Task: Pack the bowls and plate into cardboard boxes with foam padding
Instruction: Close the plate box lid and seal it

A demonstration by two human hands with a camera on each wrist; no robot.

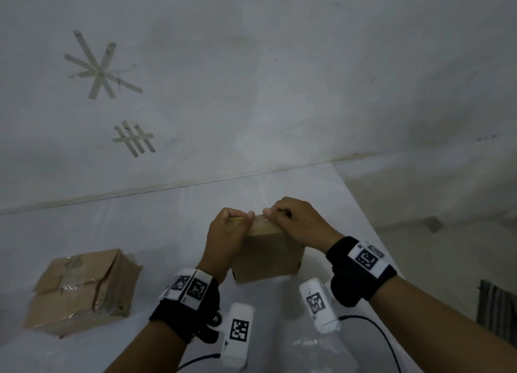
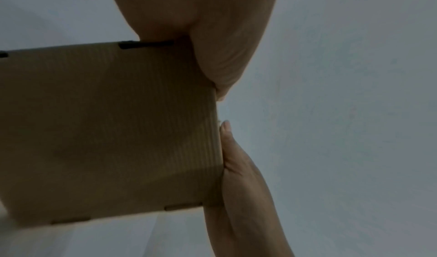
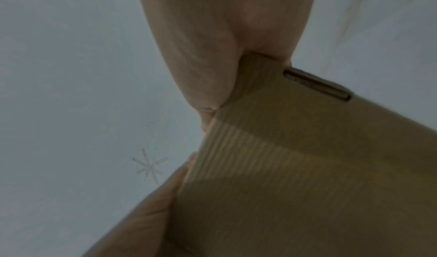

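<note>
A small brown cardboard box point(image 1: 268, 256) stands on the white table, in the middle of the head view. My left hand point(image 1: 230, 230) grips its top left edge with curled fingers, and my right hand point(image 1: 293, 218) grips the top right edge. Both fists meet over the box's far top rim. The left wrist view shows the ribbed cardboard box point(image 2: 106, 130) filling the left side, with the right hand's thumb point(image 2: 236, 158) along its edge. In the right wrist view the same box point(image 3: 295, 177) fills the lower right. No bowl, plate or foam shows.
A second, taped and dented cardboard box point(image 1: 81, 288) lies at the left on the table point(image 1: 167, 232). Crinkled clear plastic point(image 1: 321, 353) sits at the near edge. Tape marks point(image 1: 100, 67) are stuck on the wall behind. The table's right edge drops to the floor.
</note>
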